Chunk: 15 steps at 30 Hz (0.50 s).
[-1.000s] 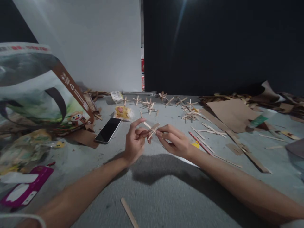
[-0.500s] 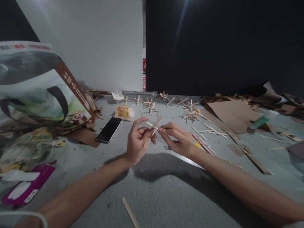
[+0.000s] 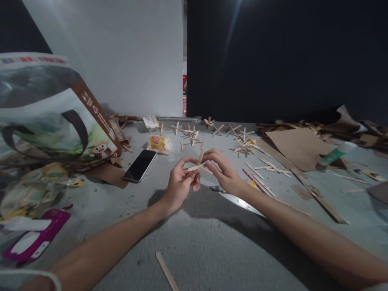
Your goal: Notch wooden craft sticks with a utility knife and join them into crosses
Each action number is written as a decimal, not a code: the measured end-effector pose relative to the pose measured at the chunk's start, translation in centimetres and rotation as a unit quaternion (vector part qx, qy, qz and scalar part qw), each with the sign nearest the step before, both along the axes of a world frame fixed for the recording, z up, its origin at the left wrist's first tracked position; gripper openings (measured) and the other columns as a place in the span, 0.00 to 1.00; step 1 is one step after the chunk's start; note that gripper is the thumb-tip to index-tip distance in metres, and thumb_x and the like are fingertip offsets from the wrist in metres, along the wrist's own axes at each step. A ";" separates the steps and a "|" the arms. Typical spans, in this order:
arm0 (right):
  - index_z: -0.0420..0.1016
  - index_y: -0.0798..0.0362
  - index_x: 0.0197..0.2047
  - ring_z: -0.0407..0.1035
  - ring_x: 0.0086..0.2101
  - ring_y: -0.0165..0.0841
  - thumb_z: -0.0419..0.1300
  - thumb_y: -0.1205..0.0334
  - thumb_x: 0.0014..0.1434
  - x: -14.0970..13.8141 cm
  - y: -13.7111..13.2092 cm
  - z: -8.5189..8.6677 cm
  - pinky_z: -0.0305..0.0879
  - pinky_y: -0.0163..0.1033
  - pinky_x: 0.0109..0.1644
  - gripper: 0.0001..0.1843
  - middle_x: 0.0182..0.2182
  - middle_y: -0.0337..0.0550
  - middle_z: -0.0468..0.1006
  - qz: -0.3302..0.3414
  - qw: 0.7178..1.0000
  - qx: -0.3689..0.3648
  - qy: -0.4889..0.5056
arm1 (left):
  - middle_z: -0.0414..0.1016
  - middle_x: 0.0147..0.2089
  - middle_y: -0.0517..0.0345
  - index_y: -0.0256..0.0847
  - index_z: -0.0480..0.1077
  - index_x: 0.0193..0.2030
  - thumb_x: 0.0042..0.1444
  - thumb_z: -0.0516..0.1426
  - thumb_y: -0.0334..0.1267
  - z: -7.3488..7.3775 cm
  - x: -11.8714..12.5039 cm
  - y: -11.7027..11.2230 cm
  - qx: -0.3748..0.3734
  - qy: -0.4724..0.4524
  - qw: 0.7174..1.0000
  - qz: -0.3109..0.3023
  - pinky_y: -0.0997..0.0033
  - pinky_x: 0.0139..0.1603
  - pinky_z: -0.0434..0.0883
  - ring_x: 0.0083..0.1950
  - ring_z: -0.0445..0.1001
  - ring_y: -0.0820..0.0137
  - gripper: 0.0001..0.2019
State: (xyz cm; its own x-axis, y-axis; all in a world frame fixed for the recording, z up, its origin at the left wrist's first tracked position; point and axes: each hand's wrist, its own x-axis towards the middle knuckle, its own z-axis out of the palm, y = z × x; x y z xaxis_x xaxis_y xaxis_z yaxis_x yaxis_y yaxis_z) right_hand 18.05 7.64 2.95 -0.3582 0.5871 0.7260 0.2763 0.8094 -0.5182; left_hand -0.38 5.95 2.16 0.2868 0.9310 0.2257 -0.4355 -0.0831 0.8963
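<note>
Above the middle of the table, my left hand (image 3: 178, 184) pinches a small assembly of crossed wooden craft sticks (image 3: 195, 167). My right hand (image 3: 226, 173) has its fingers curled around the assembly's right side, thumb near the crossing point; its fingertips are partly hidden. Under my right wrist lies a utility knife (image 3: 216, 188), its blade end and a bit of yellow showing. One loose craft stick (image 3: 166, 270) rests near the front edge. Beyond my hands, several crossed-stick pieces (image 3: 194, 137) stand at the back of the table.
A black phone (image 3: 140, 165) and a yellow packet (image 3: 158, 143) lie left of centre. A large printed bag (image 3: 45, 121) stands at the left, with a purple object (image 3: 38, 236) before it. Loose sticks (image 3: 274, 167), cardboard (image 3: 298, 149) and a glue tube (image 3: 338, 152) lie to the right.
The stick assembly has been turned, so one stick now points more upright. My right hand has moved up and curled round it, uncovering more of the utility knife.
</note>
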 end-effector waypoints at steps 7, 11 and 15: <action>0.76 0.52 0.40 0.72 0.31 0.32 0.56 0.41 0.78 -0.4 -0.4 -0.3 0.69 0.37 0.38 0.23 0.29 0.39 0.77 0.043 0.990 -0.132 0.022 | 0.72 0.21 0.70 0.43 0.68 0.46 0.53 0.75 0.52 -0.5 0.2 0.2 -0.011 -0.033 0.999 -0.012 0.77 0.20 0.59 0.16 0.61 0.79 0.26; 0.78 0.52 0.40 0.67 0.27 0.30 0.58 0.38 0.75 -0.8 -0.9 -0.5 0.64 0.35 0.32 0.25 0.26 0.37 0.74 0.035 0.980 -0.181 0.070 | 0.71 0.20 0.70 0.42 0.69 0.46 0.55 0.75 0.52 -0.8 0.1 0.5 0.005 -0.023 1.000 -0.016 0.77 0.19 0.58 0.15 0.60 0.79 0.25; 0.78 0.52 0.40 0.65 0.26 0.30 0.59 0.38 0.74 -1.0 -0.9 -0.8 0.63 0.35 0.30 0.25 0.26 0.37 0.73 0.023 0.979 -0.183 0.086 | 0.69 0.20 0.72 0.43 0.70 0.47 0.57 0.73 0.50 -1.0 0.0 0.7 0.019 -0.026 0.999 -0.024 0.77 0.19 0.58 0.15 0.59 0.79 0.22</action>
State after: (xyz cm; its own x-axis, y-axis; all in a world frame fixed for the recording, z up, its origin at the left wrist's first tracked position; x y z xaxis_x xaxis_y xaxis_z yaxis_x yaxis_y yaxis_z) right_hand 17.00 6.74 2.16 -0.2808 0.8057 0.5216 0.1265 0.5698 -0.8120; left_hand -0.38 6.64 1.12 0.3167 0.9071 0.2770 -0.4865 -0.0954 0.8685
